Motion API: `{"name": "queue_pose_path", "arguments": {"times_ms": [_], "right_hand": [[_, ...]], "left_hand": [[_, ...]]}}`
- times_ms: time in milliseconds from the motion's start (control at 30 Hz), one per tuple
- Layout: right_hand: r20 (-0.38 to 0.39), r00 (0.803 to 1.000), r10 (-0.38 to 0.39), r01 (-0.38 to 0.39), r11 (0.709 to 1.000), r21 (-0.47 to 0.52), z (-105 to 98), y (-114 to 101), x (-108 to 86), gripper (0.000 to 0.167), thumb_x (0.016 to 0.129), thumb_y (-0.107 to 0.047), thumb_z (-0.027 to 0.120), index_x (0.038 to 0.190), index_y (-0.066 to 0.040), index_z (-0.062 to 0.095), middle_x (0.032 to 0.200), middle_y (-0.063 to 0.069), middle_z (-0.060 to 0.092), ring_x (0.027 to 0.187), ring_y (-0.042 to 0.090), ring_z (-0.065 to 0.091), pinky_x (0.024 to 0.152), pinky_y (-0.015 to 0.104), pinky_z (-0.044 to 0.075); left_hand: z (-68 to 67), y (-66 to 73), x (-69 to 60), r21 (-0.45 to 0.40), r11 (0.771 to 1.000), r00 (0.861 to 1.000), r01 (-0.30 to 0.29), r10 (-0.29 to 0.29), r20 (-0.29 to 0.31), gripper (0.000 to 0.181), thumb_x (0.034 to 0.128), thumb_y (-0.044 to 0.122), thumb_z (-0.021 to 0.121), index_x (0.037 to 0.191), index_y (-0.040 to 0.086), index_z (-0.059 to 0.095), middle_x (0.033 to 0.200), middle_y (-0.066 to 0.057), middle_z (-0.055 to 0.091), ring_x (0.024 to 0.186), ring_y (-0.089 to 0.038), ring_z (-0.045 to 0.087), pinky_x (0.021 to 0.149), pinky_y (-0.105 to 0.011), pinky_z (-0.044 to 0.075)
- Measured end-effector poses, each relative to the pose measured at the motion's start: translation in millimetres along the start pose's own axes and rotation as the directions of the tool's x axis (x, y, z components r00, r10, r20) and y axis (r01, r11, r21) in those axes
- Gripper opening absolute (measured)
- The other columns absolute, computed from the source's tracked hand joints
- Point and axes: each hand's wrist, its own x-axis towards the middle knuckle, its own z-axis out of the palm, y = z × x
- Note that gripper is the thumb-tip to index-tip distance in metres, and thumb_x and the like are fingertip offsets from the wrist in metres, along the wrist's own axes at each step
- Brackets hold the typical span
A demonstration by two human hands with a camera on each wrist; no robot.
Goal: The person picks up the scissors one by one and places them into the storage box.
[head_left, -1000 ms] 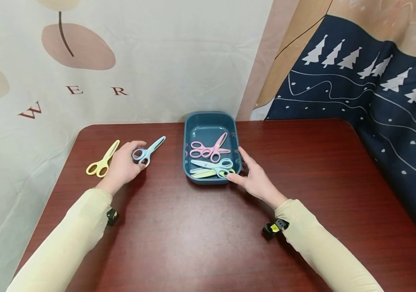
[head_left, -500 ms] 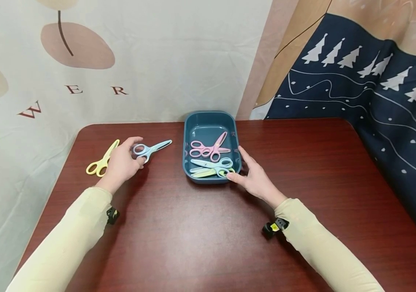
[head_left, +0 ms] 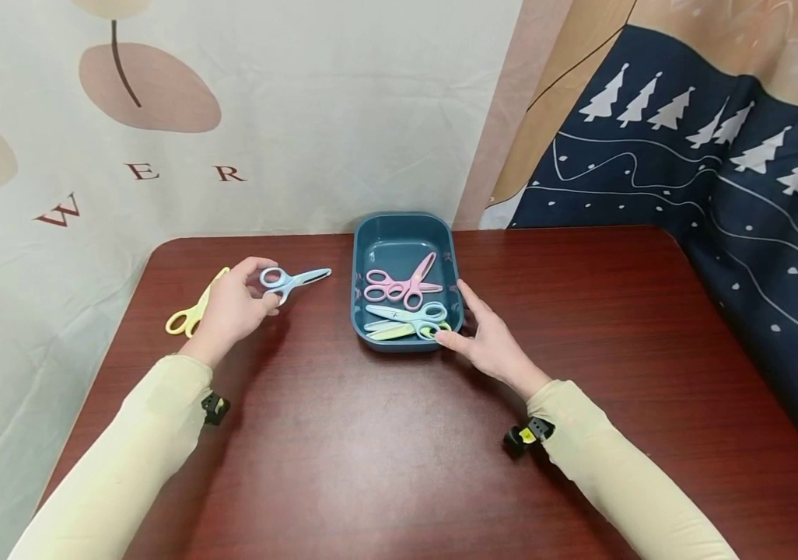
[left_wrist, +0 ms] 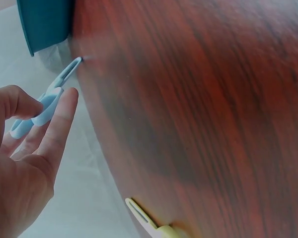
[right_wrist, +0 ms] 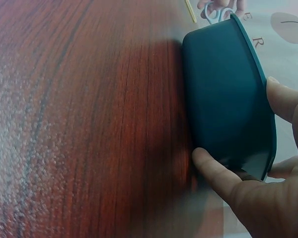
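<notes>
My left hand (head_left: 234,307) holds light blue scissors (head_left: 294,281) by their finger loops, thumb against one loop in the left wrist view. Their blades point right toward a dark teal box (head_left: 406,225), and they look lifted off the table. Yellow scissors (head_left: 187,320) lie left of that hand, partly hidden behind it. My right hand (head_left: 500,354) holds the box at its near right corner, thumb at the rim (right_wrist: 273,116) and fingers against the outer wall. Inside the box are pink scissors (head_left: 413,286), blue scissors (head_left: 406,313) and yellow-green ones (head_left: 390,333), overlapping.
The reddish-brown wooden table (head_left: 371,451) has its far edge against a pale printed cloth (head_left: 315,117). A dark blue cloth with white trees (head_left: 651,179) hangs at the right. Both wrists wear small black cameras (head_left: 215,408).
The blue scissors have turned so their blades point more to the right, and my left hand has risen slightly with them. The right hand and the box stay in place.
</notes>
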Motion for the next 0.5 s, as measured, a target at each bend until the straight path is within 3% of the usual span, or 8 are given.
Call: {"name": "queue_pose_path", "arguments": {"times_ms": [167,333,500], "right_hand": [[0.001,1.0,0.006,-0.006,1.0,-0.002,-0.1,0.1,0.0,0.097,0.094,-0.022,0.078,0.167,-0.013,0.015,0.165,0.02,0.032,0.142,0.041,0.047,0.114,0.053,0.042],[0.001,1.0,0.012,-0.012,1.0,-0.009,-0.2,0.6,0.4,0.097,0.094,-0.023,0.078,0.167,-0.013,0.015,0.165,0.02,0.031,0.143,0.041,0.047,0.114,0.053,0.042],[0.0,1.0,0.015,-0.015,1.0,-0.011,-0.2,1.2,0.5,0.097,0.093,-0.024,0.079,0.167,-0.014,0.016,0.165,0.019,0.031,0.143,0.041,0.047,0.114,0.053,0.042]], "left_hand": [[-0.4,4.3,0.2,-0.091,0.996,0.999,0.009,-0.006,0.032,0.048,0.0878,-0.015,0.066,0.134,-0.007,0.053,0.122,-0.031,0.067,0.07,0.001,0.063,0.067,-0.032,0.063],[0.2,7.2,1.4,-0.187,0.982,0.998,0.021,-0.011,0.055,0.047,0.0905,-0.016,0.062,0.136,-0.009,0.051,0.125,-0.033,0.065,0.073,-0.002,0.067,0.068,-0.029,0.063],[0.0,11.5,2.2,-0.308,0.951,0.998,0.028,-0.012,0.055,0.047,0.0902,-0.019,0.059,0.136,-0.011,0.049,0.124,-0.035,0.063,0.074,-0.001,0.07,0.069,-0.03,0.063]]}}
